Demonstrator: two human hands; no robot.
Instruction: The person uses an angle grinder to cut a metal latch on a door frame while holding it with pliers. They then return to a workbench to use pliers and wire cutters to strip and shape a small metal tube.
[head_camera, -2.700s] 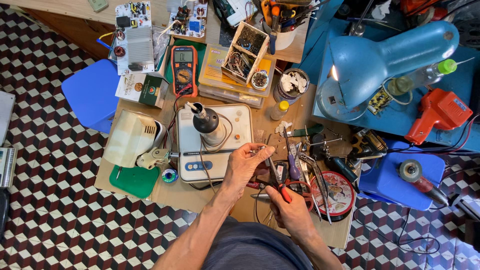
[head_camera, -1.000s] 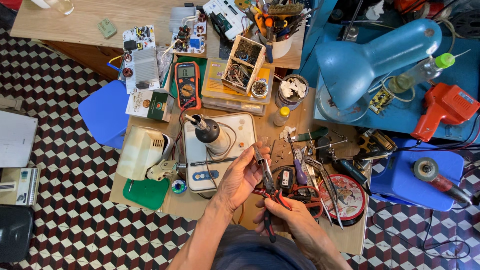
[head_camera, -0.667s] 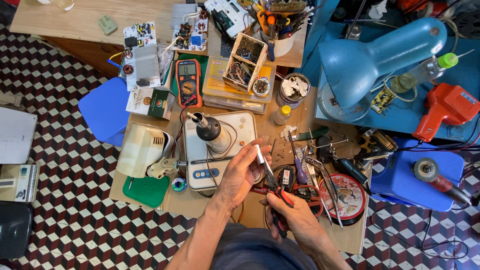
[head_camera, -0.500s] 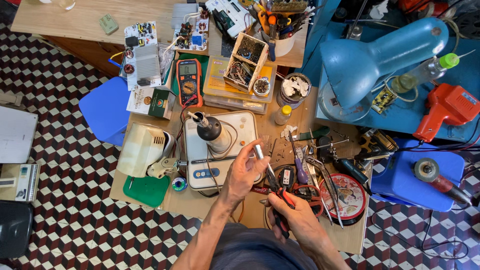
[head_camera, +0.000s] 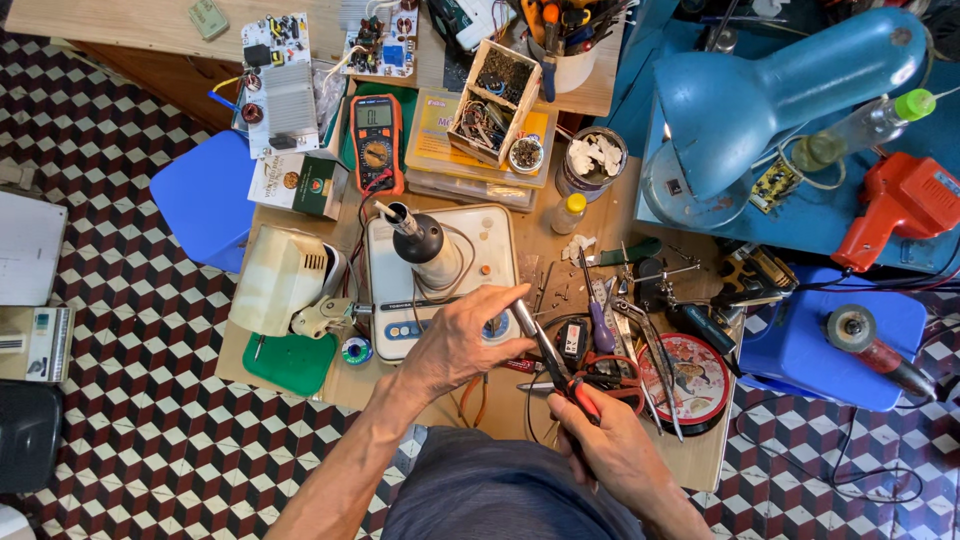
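The left hand (head_camera: 462, 340) has slid nearer, steadying the iron's tip; the right hand (head_camera: 612, 445) grips the soldering iron (head_camera: 552, 355) over the desk (head_camera: 600, 225).

A slim tool with a shiny metal shaft (head_camera: 527, 322) is held in the left hand (head_camera: 462, 342), and red plastic handles (head_camera: 585, 398) are gripped by the right hand (head_camera: 612, 450). The bench top (head_camera: 300, 395) is made of matt, worn wood. Glossy blue painted metal is seen on the lamp (head_camera: 775, 90). Smooth cream plastic covers the soldering station (head_camera: 445, 270). The stool (head_camera: 205, 198) is of matt blue plastic.
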